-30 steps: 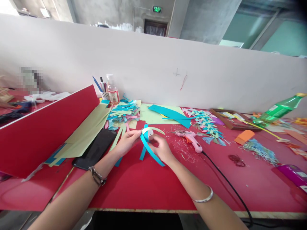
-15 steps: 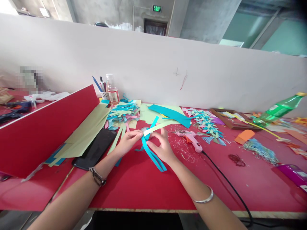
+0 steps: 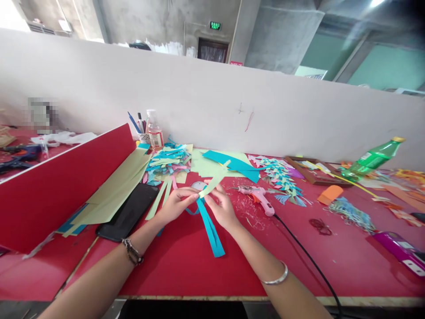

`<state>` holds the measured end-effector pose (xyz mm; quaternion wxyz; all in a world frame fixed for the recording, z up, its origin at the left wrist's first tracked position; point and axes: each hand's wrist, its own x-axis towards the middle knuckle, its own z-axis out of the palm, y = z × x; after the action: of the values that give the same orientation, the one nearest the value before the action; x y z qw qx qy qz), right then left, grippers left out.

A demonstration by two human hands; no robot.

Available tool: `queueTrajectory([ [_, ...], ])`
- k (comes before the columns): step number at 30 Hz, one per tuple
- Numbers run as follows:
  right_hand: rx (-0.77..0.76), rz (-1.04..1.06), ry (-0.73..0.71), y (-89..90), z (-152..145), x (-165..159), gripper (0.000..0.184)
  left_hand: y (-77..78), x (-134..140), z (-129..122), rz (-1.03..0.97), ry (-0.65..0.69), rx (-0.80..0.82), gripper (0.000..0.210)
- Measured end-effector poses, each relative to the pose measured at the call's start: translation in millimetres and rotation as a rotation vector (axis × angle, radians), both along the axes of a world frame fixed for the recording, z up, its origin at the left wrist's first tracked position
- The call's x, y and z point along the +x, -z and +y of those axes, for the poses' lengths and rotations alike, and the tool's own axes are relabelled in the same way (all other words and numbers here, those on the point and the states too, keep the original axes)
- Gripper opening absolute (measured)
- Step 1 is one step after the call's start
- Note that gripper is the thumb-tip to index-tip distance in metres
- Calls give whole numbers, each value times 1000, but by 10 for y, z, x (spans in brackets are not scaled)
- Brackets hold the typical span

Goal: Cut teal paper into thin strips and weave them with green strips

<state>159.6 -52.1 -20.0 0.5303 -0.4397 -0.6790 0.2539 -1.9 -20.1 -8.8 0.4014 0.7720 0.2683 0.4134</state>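
Observation:
My left hand [image 3: 181,203] pinches the joint where a pale green paper strip [image 3: 212,182] meets blue paper strips [image 3: 210,230]. The blue strips hang down toward me, side by side. On the other side of the joint, my right hand [image 3: 222,204] has its thumb near the blue strips and its fingers behind the green one, which slants up to the right. Behind the hands lies a round clear thing [image 3: 198,185], partly covered by them. A pink glue gun [image 3: 257,197] rests on the table to the right of my right hand.
Cut paper strips [image 3: 171,159] are heaped at the back left, near a clear bottle [image 3: 155,133]. A black phone [image 3: 128,212] lies left. Braided paper [image 3: 282,177] is behind the glue gun, whose black cord [image 3: 308,257] runs to the front edge. A green bottle [image 3: 372,159] leans at right.
The blue end that stuck up above the joint no longer shows there. The green strip now points more steeply upward, and the blue strips hang closer together. The camera view has shifted slightly.

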Motion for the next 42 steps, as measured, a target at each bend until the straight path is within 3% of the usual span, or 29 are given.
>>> queueTrajectory([
  [6,-137,303,-39,47,92,-19,25,-61,27,31,89,-58,241,26],
  [9,-121,363,3,-101,112,31,25,-188,3,21,193,-149,410,26],
  [13,-78,314,25,-394,70,189,21,-458,-147,-24,354,-360,794,19],
  [15,-68,310,16,-490,49,285,19,-573,-231,-34,376,-411,879,19],
  [19,-61,373,15,-488,46,415,17,-593,-285,8,340,-378,709,22],
  [23,-116,421,18,-299,56,405,18,-340,-219,77,249,-347,396,27],
  [26,-215,448,14,-138,37,374,20,-145,-189,86,246,-330,288,25],
  [29,-265,438,20,-31,-4,384,19,-62,-188,39,315,-258,328,20],
  [33,-268,383,38,7,-42,436,19,-72,-182,-35,347,-193,429,17],
  [38,-169,302,96,-42,-38,505,20,-67,-189,-42,337,-263,478,16],
  [42,-191,339,62,-83,-35,583,18,-38,-185,-22,318,-257,460,14],
])
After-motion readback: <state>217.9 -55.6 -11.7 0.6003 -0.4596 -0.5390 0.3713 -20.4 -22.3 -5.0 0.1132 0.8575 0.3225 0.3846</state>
